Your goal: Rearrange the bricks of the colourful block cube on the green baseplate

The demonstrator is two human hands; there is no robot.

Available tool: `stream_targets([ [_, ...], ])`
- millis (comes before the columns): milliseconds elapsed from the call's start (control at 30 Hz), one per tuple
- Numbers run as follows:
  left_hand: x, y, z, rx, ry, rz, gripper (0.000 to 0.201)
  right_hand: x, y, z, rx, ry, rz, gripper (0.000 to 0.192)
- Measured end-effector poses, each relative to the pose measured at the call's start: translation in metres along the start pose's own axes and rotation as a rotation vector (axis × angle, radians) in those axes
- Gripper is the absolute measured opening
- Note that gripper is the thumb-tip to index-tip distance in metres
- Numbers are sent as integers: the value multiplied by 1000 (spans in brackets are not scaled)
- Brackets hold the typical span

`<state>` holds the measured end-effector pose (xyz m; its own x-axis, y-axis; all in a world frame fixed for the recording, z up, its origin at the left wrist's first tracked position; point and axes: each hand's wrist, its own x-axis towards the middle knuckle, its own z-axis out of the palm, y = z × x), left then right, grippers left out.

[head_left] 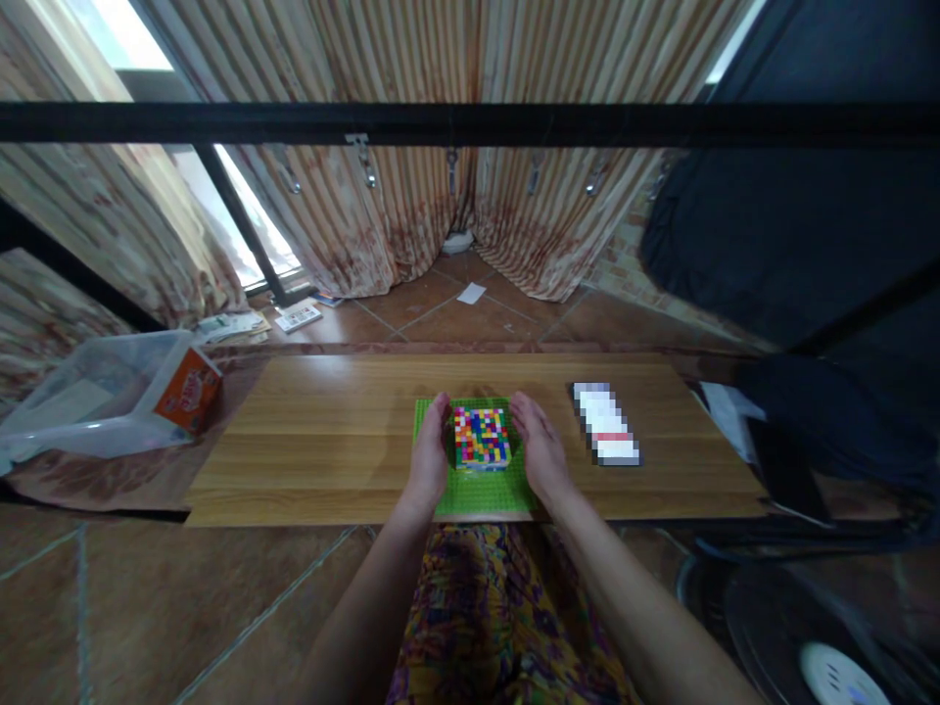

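A square block of small multicoloured bricks (pixel 481 438) sits on a green studded baseplate (pixel 481 497) in the middle of the wooden board. My left hand (pixel 432 452) stands on edge at the block's left side, fingers stretched forward, palm facing in. On the right side my right hand (pixel 540 446) mirrors it, with its fingers extended too. A narrow gap shows between each palm and the block, and neither hand holds anything. The lower front of the block shows a whitish side layer.
Right of the baseplate lies a flat rectangular object (pixel 606 424) with a pixelated face. A clear plastic bin (pixel 110 392) with an orange label stands left of the board (pixel 323 441). A black horizontal bar (pixel 470 124) crosses above, before striped curtains (pixel 411 206). Dark fabric hangs at right.
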<state>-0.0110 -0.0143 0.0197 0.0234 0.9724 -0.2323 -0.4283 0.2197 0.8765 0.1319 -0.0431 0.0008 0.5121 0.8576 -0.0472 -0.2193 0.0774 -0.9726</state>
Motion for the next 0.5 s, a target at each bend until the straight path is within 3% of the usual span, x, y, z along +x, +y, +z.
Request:
stream_targets([
  [167,-3,-4,7,190,-79,88,37,-3,5,21,1,-44,44,42],
  [500,-7,1,10,305,-89,82,24,-7,1,22,-6,-80,99,35],
])
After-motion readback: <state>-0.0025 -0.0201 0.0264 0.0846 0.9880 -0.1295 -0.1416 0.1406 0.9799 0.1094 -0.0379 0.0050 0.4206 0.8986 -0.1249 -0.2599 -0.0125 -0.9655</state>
